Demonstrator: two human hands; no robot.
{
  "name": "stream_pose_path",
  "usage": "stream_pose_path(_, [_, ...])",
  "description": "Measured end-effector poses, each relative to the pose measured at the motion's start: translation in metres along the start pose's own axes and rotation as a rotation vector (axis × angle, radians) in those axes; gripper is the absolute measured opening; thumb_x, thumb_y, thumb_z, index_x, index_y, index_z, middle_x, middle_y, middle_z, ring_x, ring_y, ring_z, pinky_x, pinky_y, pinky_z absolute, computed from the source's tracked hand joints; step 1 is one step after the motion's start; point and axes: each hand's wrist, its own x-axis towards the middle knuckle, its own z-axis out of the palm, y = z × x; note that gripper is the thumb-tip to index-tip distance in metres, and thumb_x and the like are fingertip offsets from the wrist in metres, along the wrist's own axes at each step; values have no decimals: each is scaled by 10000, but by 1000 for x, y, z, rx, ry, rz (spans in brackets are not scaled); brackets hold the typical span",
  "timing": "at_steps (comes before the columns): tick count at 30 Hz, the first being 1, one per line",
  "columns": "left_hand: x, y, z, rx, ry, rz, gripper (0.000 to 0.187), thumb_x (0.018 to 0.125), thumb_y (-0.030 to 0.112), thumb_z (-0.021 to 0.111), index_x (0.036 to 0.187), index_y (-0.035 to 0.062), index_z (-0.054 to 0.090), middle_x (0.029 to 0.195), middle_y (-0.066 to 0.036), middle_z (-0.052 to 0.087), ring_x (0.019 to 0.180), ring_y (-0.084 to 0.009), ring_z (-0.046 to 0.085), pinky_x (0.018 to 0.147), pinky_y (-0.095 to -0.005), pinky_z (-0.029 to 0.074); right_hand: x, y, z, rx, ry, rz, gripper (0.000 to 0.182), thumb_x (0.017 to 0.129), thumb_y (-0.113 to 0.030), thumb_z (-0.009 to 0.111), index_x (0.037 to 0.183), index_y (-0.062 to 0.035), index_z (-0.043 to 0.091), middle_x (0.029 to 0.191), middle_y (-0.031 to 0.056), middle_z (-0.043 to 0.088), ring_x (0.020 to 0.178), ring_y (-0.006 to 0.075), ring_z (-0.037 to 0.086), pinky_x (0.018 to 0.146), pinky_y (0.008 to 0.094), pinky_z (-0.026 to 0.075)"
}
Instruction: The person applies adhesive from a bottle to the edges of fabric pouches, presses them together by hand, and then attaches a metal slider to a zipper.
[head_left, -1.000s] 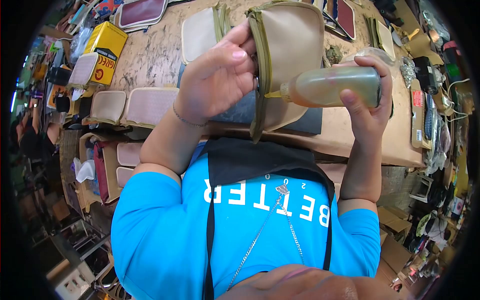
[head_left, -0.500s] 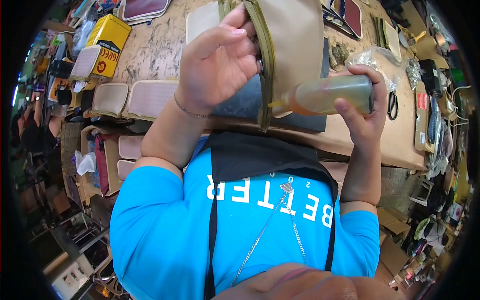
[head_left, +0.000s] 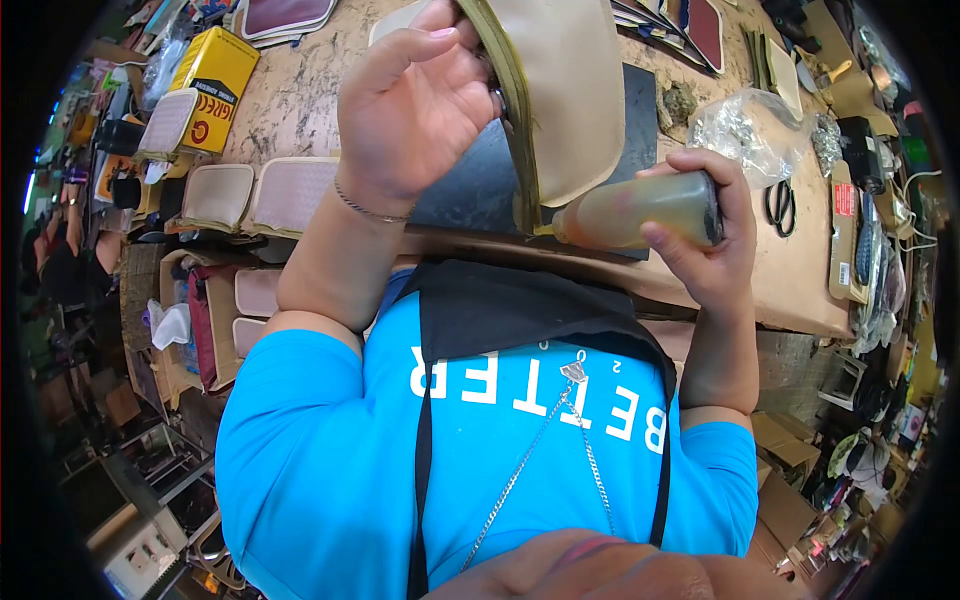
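My left hand is raised at upper centre, its fingers closed on the upper edge of a beige panel with an olive zipper strip along its side. The panel hangs tilted over a dark flat board. In my right hand is a translucent bottle of yellowish liquid, lying nearly sideways. Its narrow tip points left and meets the lower end of the strip; whether liquid comes out cannot be seen.
A yellow adhesive can and light padded panels are at the left of the worktable. On the right are a clear plastic bag, black scissors and a cardboard strip. Dark red pieces lie at the back.
My left hand and the panel have shifted left and slightly up. My right hand has brought the bottle left and a little lower, its tip now at the strip's lower end.
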Motion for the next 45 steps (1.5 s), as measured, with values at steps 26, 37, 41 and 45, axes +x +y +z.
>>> stream_pose_path(26, [-13,-49,-22,2050,-188,228,151,773,28,577,916,56,615,849,-133,642,807,-332,611,702,-423,468,6,27,-66,901,682,51,403,970,-243,559,1290,-6,491,1191,160,624,1080,260,641,894,411,570])
stream_pose_path(37, [-10,-61,-19,2199,-292,222,167,784,36,567,933,81,627,816,-81,655,775,-275,625,708,-401,465,-1,1,-85,48,625,202,450,853,-139,721,1247,-12,546,1008,61,607,889,126,627,763,244,553])
stream_pose_path(41, [-9,-61,-17,2191,-290,235,155,782,35,570,922,77,624,815,-85,656,773,-281,625,707,-401,466,-1,7,-88,-24,615,208,452,845,-160,736,1236,-19,558,1023,68,603,914,128,617,760,249,556])
stream_pose_path(45, [-8,-60,-17,2192,-292,221,133,781,34,569,899,72,617,811,-92,655,775,-289,626,708,-408,468,-2,7,-88,15,586,238,459,840,-168,742,1237,-22,562,1027,73,604,926,132,614,764,252,548])
